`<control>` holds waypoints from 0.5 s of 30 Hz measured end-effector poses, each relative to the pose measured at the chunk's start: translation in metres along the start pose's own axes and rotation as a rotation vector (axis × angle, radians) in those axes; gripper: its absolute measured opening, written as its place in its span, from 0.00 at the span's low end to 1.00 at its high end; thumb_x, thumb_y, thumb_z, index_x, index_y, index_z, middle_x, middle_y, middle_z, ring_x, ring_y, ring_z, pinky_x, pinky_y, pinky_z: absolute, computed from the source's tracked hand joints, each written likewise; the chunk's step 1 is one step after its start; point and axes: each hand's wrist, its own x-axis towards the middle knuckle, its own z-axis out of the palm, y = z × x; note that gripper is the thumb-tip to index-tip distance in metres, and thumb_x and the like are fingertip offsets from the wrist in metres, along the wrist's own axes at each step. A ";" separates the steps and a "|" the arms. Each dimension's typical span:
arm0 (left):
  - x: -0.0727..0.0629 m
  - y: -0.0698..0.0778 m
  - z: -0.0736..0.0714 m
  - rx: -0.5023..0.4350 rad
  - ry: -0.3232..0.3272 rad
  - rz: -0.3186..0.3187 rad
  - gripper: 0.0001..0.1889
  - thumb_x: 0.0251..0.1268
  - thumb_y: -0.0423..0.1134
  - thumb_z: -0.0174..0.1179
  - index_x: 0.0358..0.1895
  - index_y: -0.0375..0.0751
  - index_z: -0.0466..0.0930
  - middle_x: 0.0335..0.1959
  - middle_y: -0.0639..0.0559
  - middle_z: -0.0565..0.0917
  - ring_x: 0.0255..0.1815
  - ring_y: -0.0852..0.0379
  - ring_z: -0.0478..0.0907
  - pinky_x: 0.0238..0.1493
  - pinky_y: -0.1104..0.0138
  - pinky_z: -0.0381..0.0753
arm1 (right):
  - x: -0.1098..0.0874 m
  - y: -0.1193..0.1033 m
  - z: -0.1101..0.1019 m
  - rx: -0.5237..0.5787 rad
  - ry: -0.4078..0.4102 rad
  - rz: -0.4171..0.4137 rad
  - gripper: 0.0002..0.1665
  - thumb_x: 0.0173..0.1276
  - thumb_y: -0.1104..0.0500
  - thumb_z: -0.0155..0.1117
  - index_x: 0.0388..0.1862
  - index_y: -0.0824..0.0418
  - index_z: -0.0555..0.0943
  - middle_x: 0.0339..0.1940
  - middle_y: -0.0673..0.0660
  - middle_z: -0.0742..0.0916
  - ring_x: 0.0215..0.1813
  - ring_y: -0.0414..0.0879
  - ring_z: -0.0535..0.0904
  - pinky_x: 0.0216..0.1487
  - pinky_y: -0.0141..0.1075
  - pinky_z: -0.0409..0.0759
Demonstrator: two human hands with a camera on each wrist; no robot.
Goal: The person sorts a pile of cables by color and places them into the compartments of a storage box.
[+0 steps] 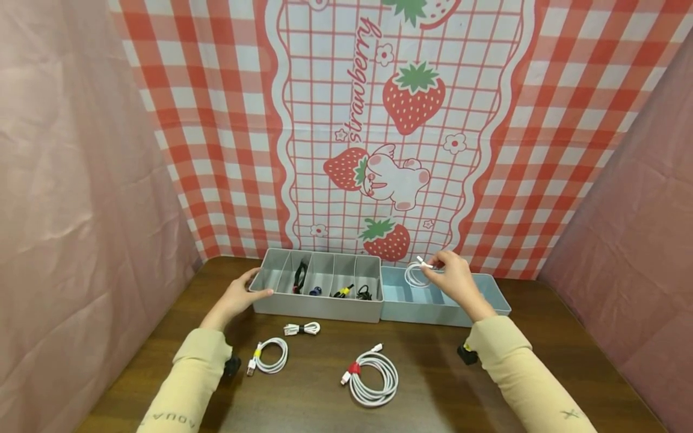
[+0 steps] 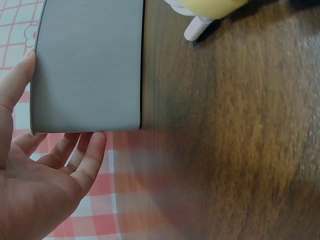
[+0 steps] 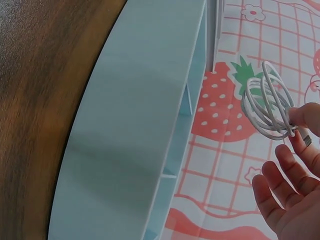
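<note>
In the head view, my right hand (image 1: 453,278) pinches a coiled white charging cable (image 1: 415,275) above the pale blue divided box (image 1: 422,311). The right wrist view shows this coil (image 3: 267,102) between thumb and index finger, the other fingers spread below. At the left end of the grey divided box (image 1: 319,305), my left hand (image 1: 238,296) grips the front corner. Its thumb lies along the rim and its fingers bear on the end wall, as the grey wall (image 2: 90,65) in the left wrist view shows.
Dark cables (image 1: 300,276) and small bundles sit in the grey box's compartments. On the brown table (image 1: 314,403) lie a folded white cable (image 1: 302,328), a coil with a yellow tie (image 1: 273,356) and a larger coil with a red tie (image 1: 381,397). A strawberry-print cloth (image 1: 357,120) hangs behind.
</note>
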 end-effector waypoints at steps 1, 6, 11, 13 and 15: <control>0.000 0.000 0.000 0.000 0.001 0.001 0.40 0.60 0.44 0.65 0.71 0.33 0.56 0.60 0.26 0.69 0.59 0.36 0.69 0.58 0.46 0.67 | 0.001 0.000 0.002 0.002 -0.001 0.001 0.11 0.59 0.56 0.69 0.31 0.61 0.79 0.35 0.60 0.80 0.41 0.55 0.77 0.43 0.50 0.76; -0.001 0.001 0.000 -0.001 0.002 0.008 0.39 0.60 0.43 0.64 0.70 0.32 0.56 0.59 0.26 0.70 0.58 0.36 0.70 0.58 0.46 0.68 | 0.003 0.001 0.010 0.007 -0.005 0.012 0.10 0.59 0.56 0.69 0.31 0.61 0.79 0.36 0.60 0.80 0.42 0.55 0.77 0.45 0.50 0.76; -0.001 0.001 0.000 -0.004 0.003 0.001 0.39 0.60 0.43 0.65 0.71 0.33 0.56 0.59 0.26 0.70 0.59 0.36 0.69 0.57 0.46 0.68 | 0.006 0.001 0.020 0.009 -0.001 0.015 0.09 0.59 0.58 0.69 0.30 0.62 0.80 0.35 0.60 0.81 0.41 0.55 0.77 0.45 0.50 0.76; -0.001 0.001 0.000 -0.007 0.002 -0.004 0.40 0.60 0.43 0.65 0.71 0.33 0.56 0.59 0.25 0.69 0.59 0.36 0.69 0.57 0.46 0.68 | 0.007 0.001 0.024 0.005 0.001 0.010 0.09 0.59 0.57 0.69 0.30 0.62 0.80 0.35 0.60 0.81 0.41 0.55 0.77 0.44 0.50 0.76; -0.001 0.000 0.000 -0.013 0.002 -0.007 0.40 0.60 0.43 0.65 0.71 0.33 0.56 0.60 0.25 0.69 0.59 0.36 0.69 0.57 0.46 0.68 | 0.007 0.001 0.028 0.003 0.001 0.004 0.09 0.59 0.57 0.69 0.30 0.62 0.80 0.35 0.61 0.81 0.41 0.55 0.77 0.44 0.50 0.76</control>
